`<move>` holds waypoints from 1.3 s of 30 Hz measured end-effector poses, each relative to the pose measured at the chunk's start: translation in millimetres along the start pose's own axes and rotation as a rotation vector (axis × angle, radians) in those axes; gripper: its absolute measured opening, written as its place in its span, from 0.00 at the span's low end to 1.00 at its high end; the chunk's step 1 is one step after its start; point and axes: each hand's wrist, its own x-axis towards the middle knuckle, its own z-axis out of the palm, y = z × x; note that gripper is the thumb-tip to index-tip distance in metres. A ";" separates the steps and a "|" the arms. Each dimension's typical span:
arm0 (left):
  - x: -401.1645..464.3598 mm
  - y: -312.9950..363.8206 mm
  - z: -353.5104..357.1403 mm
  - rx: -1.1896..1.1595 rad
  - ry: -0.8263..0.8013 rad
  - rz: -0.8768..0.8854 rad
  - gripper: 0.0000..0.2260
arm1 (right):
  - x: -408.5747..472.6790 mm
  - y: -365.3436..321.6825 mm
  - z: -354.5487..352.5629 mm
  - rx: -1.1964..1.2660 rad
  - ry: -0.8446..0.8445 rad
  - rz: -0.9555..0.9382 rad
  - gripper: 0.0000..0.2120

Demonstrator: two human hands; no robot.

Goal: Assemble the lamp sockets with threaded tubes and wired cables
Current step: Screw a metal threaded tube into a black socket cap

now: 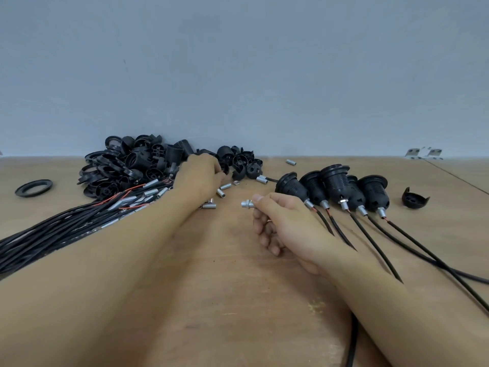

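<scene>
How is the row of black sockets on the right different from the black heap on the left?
The finished sockets lie in a neat row, each with a cable and metal tube fitted; the heap of black parts is jumbled, loose pieces without cables attached. Both are black plastic, resting on the wooden table.

Your left hand (202, 176) is covering its own fingertips among the black socket parts (137, 165), so you are not seeing whether it grips anything. Your left forearm is hiding part of the loose metal tubes (211, 206) and the near ends of the cable bundle (53, 229), which is running off the left edge. The assembled sockets' cables (423, 258) are leaving the right edge. Two pale brackets (423, 152) are looking too small to identify.
</scene>
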 end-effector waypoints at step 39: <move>-115.0 1.9 -30.6 -1.659 -0.451 -0.295 0.18 | 5.0 11.5 -3.0 -0.349 0.008 -0.199 0.30</move>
